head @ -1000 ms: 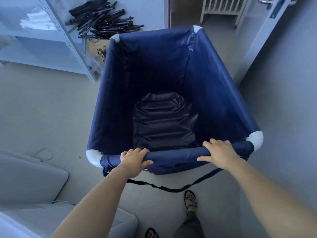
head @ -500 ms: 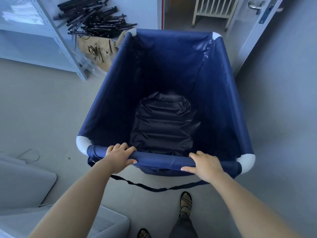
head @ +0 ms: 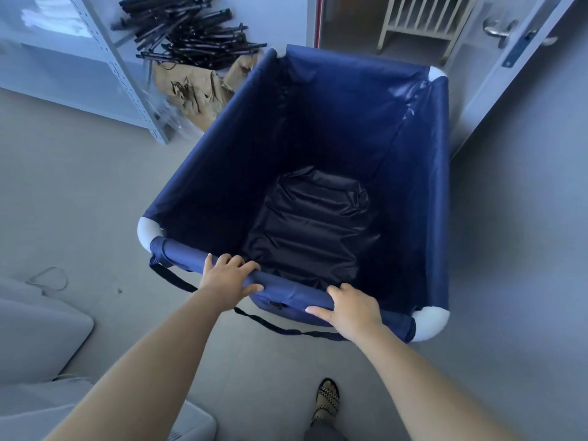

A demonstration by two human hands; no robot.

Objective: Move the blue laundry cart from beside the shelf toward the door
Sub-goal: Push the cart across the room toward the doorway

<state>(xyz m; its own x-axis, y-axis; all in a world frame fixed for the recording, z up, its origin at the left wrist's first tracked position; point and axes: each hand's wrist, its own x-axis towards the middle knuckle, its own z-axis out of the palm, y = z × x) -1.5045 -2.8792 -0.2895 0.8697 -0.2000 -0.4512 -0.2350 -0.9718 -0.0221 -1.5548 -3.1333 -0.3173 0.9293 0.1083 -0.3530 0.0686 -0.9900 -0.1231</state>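
Both hands, left hand (head: 230,283) and right hand (head: 351,310), clasp the near rail of the blue laundry cart (head: 426,198); it stands nose toward the door (head: 506,78), past the shelf (head: 127,87); nearly empty soft fabric, probably light; only the rail gives firm purchase.

A single head-worn wide-angle view looks steeply forward and down from above. The cart (head: 318,173) fills the centre, close below; both forearms reach in from the bottom edge. The shelf (head: 121,74) sits upper left, the door (head: 515,58) upper right, with lines bowed at the edges.
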